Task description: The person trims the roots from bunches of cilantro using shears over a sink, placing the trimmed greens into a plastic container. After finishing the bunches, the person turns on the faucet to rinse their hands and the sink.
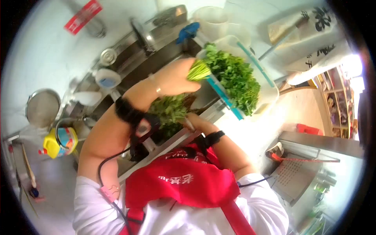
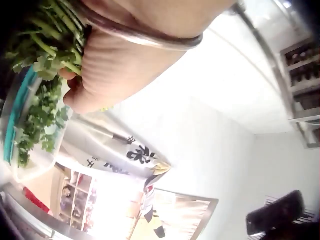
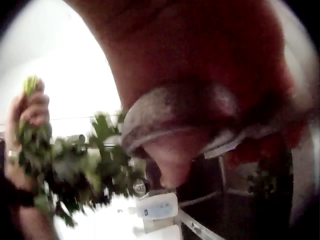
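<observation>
My left hand (image 1: pixel 176 78) grips a bunch of coriander (image 1: pixel 199 70) by its bundled stems, above the sink (image 1: pixel 172 53). The cut ends stick out past the fist, and the leaves hang below it. In the left wrist view the stems (image 2: pixel 60 25) run beside the left hand (image 2: pixel 112 70). Low at the sink's near edge is my right hand (image 1: pixel 197 123), beside the hanging leaves (image 1: pixel 168 111). The right wrist view is dark and blurred around the right hand (image 3: pixel 175 160); I cannot tell how its fingers close. More coriander (image 1: pixel 231 74) fills a clear box right of the sink.
The clear box (image 1: pixel 268 92) has teal edge strips. A faucet (image 1: pixel 143 37) and a blue cloth (image 1: pixel 188 32) are at the sink's back. White bottles (image 1: pixel 107 78), a yellow jug (image 1: pixel 60 141) and a strainer (image 1: pixel 43 107) stand or hang at left. A metal counter (image 1: pixel 321 143) lies at right.
</observation>
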Demonstrator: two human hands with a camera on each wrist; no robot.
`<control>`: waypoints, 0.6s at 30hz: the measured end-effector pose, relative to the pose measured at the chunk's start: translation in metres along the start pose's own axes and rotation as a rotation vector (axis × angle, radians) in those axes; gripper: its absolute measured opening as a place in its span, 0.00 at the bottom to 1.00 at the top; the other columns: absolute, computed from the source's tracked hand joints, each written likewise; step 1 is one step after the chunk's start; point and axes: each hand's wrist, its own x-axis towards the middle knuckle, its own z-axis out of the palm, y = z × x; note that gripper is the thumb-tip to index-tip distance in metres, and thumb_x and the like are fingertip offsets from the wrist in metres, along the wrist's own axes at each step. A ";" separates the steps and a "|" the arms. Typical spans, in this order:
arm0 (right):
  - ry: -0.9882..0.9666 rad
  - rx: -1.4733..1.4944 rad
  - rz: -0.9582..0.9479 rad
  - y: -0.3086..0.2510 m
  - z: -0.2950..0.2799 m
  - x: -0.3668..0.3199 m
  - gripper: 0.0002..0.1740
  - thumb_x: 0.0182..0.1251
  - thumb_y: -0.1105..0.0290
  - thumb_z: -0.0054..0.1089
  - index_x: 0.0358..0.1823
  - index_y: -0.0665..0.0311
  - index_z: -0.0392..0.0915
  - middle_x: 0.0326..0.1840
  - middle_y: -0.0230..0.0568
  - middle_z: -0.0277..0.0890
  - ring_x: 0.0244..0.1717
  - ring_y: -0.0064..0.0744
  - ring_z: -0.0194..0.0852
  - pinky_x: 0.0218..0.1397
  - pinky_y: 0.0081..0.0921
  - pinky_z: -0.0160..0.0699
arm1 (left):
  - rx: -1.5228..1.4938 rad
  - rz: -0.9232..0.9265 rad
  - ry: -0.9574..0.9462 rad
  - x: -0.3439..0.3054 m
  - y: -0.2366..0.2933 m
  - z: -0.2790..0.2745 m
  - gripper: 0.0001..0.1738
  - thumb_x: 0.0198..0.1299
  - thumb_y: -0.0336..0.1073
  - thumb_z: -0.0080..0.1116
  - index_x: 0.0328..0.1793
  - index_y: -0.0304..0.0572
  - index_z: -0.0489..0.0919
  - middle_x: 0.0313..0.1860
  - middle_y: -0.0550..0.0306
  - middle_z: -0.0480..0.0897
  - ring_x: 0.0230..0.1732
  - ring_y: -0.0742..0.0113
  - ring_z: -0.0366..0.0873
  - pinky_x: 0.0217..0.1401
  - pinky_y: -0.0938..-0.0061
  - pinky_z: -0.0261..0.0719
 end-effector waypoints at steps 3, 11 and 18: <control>-0.072 -0.032 0.021 0.014 -0.005 0.000 0.43 0.58 0.29 0.43 0.30 0.71 0.77 0.19 0.44 0.72 0.24 0.35 0.73 0.30 0.33 0.71 | 0.319 0.021 -0.020 0.109 0.001 0.023 0.24 0.45 0.40 0.63 0.45 0.30 0.73 0.38 0.41 0.80 0.41 0.46 0.78 0.45 0.62 0.74; -0.183 0.093 0.076 0.035 -0.023 -0.005 0.41 0.60 0.32 0.45 0.34 0.71 0.79 0.25 0.51 0.76 0.30 0.38 0.77 0.33 0.31 0.72 | 0.801 -0.229 -0.101 0.281 -0.007 0.107 0.27 0.48 0.38 0.65 0.54 0.35 0.73 0.51 0.43 0.79 0.54 0.50 0.76 0.54 0.61 0.76; -0.140 0.174 -0.091 0.046 -0.023 0.002 0.39 0.60 0.34 0.46 0.32 0.71 0.77 0.27 0.53 0.75 0.30 0.48 0.73 0.41 0.38 0.71 | 0.660 -0.169 -0.162 0.292 -0.055 0.154 0.40 0.45 0.48 0.69 0.56 0.24 0.67 0.54 0.36 0.74 0.57 0.46 0.72 0.61 0.66 0.71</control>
